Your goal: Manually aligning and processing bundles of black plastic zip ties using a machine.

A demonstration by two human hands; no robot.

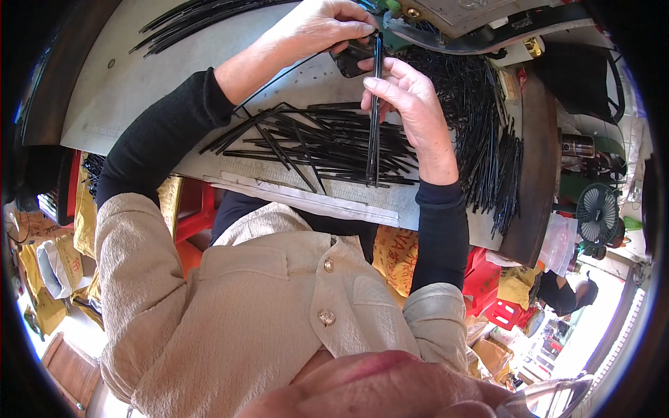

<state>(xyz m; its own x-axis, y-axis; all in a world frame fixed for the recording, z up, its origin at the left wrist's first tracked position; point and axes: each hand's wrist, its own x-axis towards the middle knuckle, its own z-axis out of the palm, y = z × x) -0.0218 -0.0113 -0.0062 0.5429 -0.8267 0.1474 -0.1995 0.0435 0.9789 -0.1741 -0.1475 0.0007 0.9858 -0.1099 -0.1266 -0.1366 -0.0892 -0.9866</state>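
My right hand (411, 97) holds a glossy black strap (374, 132) upright in the view, thumb on one side and fingers behind it. The strap's lower end hangs over the near edge of the pile. At its upper end, by the machine, my left hand (333, 26) is closed, with thumb and fingers pinched together. Its fingertips are close to the strap's top, and what they pinch is too small to make out. A thin black strip (282, 75) trails from under my left hand toward the table's near side. Below both hands lies a loose pile of black strips (313, 143).
A sewing machine (481, 43) stands at the far side, just beyond my hands. A large heap of black strips (481, 132) covers the right of the grey table (174, 83). More long strips (202, 24) lie far left. A green fan (597, 212) is at the right.
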